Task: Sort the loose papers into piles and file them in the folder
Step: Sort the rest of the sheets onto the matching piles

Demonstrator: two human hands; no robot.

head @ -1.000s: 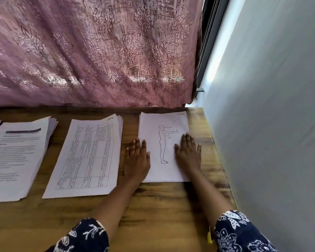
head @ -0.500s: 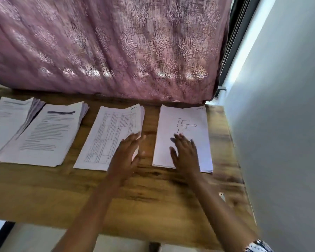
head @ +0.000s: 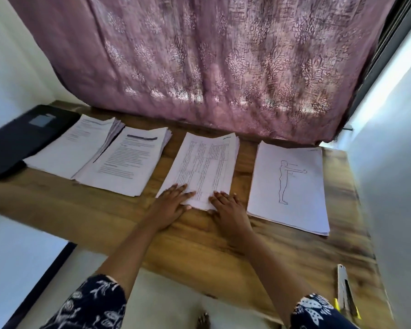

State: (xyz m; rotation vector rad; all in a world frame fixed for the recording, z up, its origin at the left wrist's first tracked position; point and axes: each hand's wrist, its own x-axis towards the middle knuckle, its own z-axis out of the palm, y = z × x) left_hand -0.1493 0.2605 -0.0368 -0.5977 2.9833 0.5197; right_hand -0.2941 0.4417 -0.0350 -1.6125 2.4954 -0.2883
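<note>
Several paper piles lie in a row on the wooden table (head: pixel 199 238). The pile with a printed table (head: pixel 207 167) sits in the middle; my left hand (head: pixel 171 205) and my right hand (head: pixel 228 207) lie flat on its near corners with straight fingers. To the right lies the pile topped by a body outline drawing (head: pixel 290 184). Left of the middle pile are a text pile with a dark heading bar (head: pixel 128 160) and another text pile (head: pixel 74 146). A black folder (head: pixel 22 136) lies closed at the far left.
A pink patterned curtain (head: pixel 211 62) hangs behind the table. A white wall (head: pixel 394 162) bounds the table's right side. A metal tool with a yellow tip (head: pixel 344 290) lies at the near right corner. The table's near edge runs just above my sleeves.
Both hands left the body outline pile and moved left onto the printed table pile. The view swung left, bringing the text piles and the black folder into sight.
</note>
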